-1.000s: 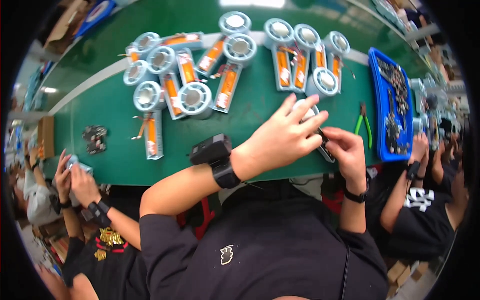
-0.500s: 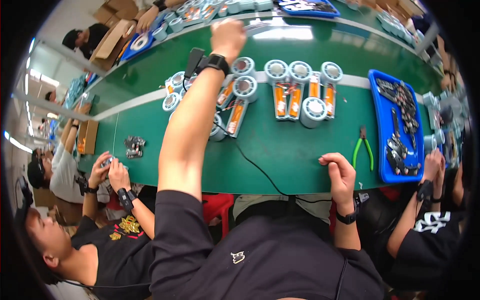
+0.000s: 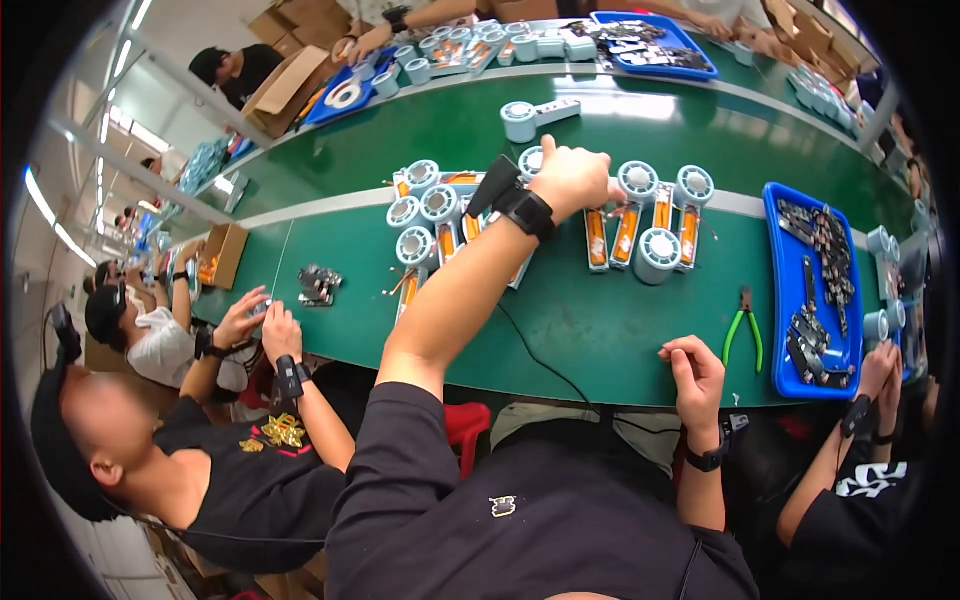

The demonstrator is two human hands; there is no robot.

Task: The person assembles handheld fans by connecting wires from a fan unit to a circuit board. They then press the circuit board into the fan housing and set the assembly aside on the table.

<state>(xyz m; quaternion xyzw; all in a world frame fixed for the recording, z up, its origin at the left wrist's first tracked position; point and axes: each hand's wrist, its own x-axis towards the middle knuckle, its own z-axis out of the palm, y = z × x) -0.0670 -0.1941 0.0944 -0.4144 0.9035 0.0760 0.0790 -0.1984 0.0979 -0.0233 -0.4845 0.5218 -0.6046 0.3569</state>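
- Head view shows the left hand [image 3: 572, 178] stretched far out over the green surface [image 3: 600, 320], its grip closed into a loose fist above a row of small white fans [image 3: 655, 215] with round heads and orange-lined open handles. What it pinches, if anything, I cannot tell; the fingers hide it.
- The fans lie side by side, touching or nearly so, in the middle of the surface; a second cluster [image 3: 425, 215] sits just left of the forearm.
- Risk, as I judge it: the long forearm crosses low over that left cluster, so a drop of the elbow could sweep the fans out of line or catch a thin wire.
- The wrist strap and its black cable [image 3: 545, 360] trail back across the surface and could snag on a fan.
- The right hand [image 3: 695, 365] rests at the near edge, fingers curled, holding nothing visible, near green-handled pliers [image 3: 742, 325] and a blue tray [image 3: 795, 300].
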